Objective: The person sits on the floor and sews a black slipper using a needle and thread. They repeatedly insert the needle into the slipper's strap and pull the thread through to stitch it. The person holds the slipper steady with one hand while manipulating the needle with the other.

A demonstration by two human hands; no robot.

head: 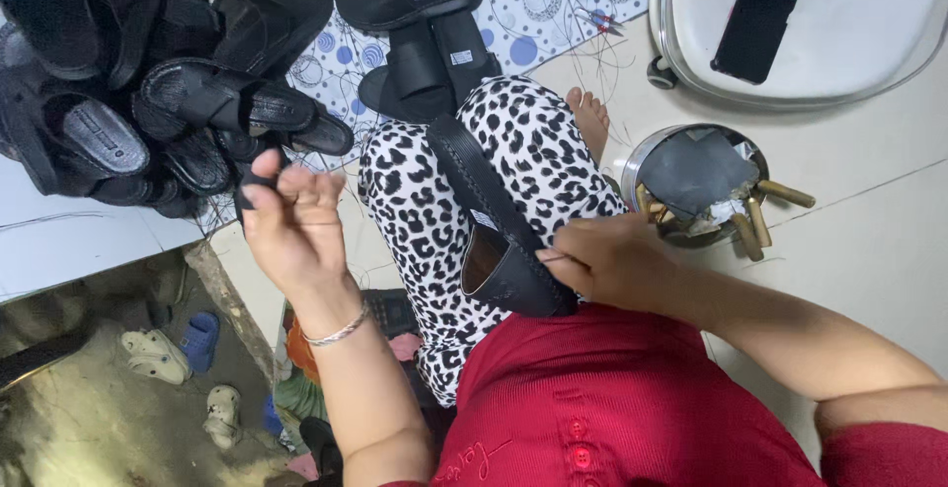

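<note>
Black leather slip-on shoe (499,240) mid-frame on the leopard-print lap (425,220), right hand (607,265) fingers clamped on its heel rim. Left hand (291,215) raised, fingers pinching something dark (thread, perhaps). Risks: snagged thread, shoe sliding off.

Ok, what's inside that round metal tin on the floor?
The metal tin holds brass-coloured rods and a dark grey sheet lying across the top; the sheet covers whatever lies beneath.

Red ribbed top (632,408) with buttons, black-and-white leopard-print trousers (434,220), thin silver bangle (336,332) on left wrist
</note>
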